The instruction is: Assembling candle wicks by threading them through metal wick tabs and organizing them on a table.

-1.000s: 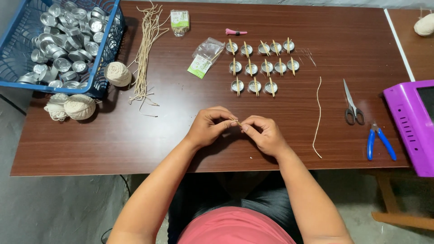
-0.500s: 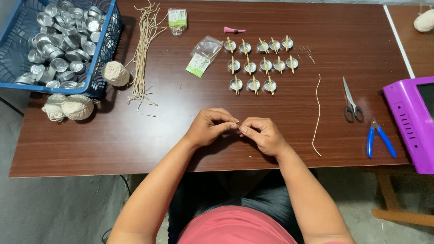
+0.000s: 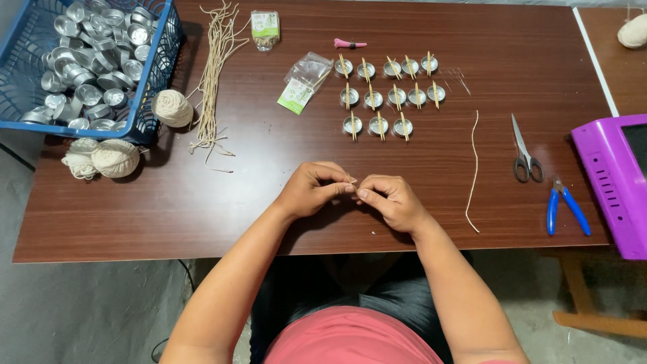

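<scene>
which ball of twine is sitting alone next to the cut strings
The twine ball just right of the blue basket; the other two lie together below the basket.

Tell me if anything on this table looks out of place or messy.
Little stands out. One string ball lies half unwound at the table edge below the blue basket, and a loose string piece lies alone beside the scissors. The metal cups sit in tidy rows.

1. Table [image 3: 202,202] under the pinching hands: dark brown wood, smooth, slight sheen.
2. Cups [image 3: 377,125] beyond the pinch: shiny metal.
3. Basket [image 3: 145,101] far upper left of it: blue plastic.
4. Twine balls [image 3: 114,158]: matt, rough fibre.
</scene>
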